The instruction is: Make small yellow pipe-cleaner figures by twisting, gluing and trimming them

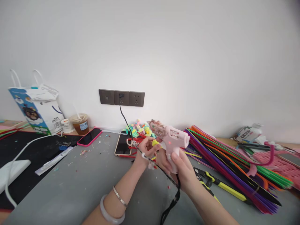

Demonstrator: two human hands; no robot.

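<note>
My right hand (pixel 181 168) is wrapped round the grip of a pale pink glue gun (pixel 177 137), which has a red light on its side. Dried residue covers its nozzle end, which points left. Close to that end, my left hand (pixel 147 150) pinches a small yellow piece (pixel 155 143), too blurred to name more exactly. A black cord (pixel 126 120) runs from the wall socket across in front of my left hand. Behind my hands lies a heap of small colourful pieces (pixel 138 126), with red stems (pixel 140 136) beside it.
Bundled colourful pipe cleaners (pixel 225 165) and yellow-handled pliers (pixel 225 187) lie on the right. A phone (pixel 123 145) and a pink-edged phone (pixel 90 136) lie left of my hands. An iced drink cup (pixel 81 125) and a paper bag (pixel 39 109) stand near the wall.
</note>
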